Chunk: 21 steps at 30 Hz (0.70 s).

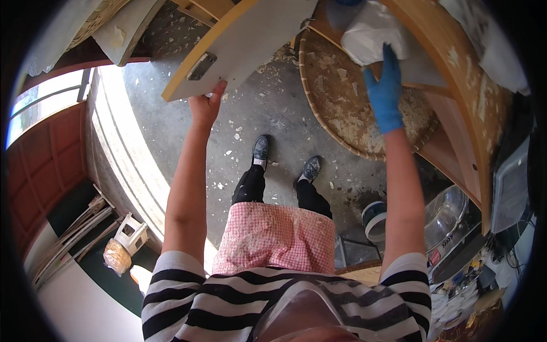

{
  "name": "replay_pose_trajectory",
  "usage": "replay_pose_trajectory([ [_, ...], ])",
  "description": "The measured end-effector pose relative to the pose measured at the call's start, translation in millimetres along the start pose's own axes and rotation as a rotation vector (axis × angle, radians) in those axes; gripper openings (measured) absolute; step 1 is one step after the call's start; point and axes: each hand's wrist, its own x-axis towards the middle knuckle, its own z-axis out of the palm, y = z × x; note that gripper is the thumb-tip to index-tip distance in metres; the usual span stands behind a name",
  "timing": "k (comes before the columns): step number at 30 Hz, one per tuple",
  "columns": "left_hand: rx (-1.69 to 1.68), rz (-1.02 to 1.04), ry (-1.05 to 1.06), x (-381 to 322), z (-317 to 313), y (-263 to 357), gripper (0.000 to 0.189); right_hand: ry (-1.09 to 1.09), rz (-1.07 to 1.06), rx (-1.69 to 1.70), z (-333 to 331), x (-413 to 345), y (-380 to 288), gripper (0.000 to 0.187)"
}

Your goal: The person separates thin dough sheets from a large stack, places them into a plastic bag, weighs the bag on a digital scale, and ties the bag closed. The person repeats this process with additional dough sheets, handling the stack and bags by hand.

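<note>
My bare left hand [206, 102] grips the lower edge of a swung-out cabinet door [252, 47], thumb on its grey inner face and fingers behind. A metal hinge or latch fitting [201, 66] sits near the door's yellow edge. My right hand [385, 87], in a blue glove, reaches into the wooden cabinet [463, 115]. Its fingertips overlap a white plastic bag [374, 34] on a shelf, and the thumb stands apart from the fingers. The bag's contents cannot be made out.
A round woven bamboo tray [329, 85], strewn with pale flakes, lies beneath my right arm. More flakes dot the concrete floor [273, 107]. A small bucket [375, 222] and a clear basin [448, 213] stand to the right. A white plastic stool [130, 233] is at left.
</note>
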Motion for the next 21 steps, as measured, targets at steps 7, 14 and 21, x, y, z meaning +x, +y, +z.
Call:
replay_pose_trajectory([
  [7, -0.374, -0.721, -0.053, -69.1, 55.2, 1.2, 0.051, -0.149, -0.125, -0.863, 65.8, 117.6, 91.4, 0.063],
  [14, -0.63, -0.776, -0.641, -72.5, 124.2, 57.7, 0.034, -0.004, -0.024, -0.547, 58.4, 120.2, 123.6, 0.059],
  [21, -0.677, -0.617, -0.765, -23.0, 187.6, 88.9, 0.03, 0.051, 0.049, -0.68, 74.6, 97.9, 151.3, 0.054],
])
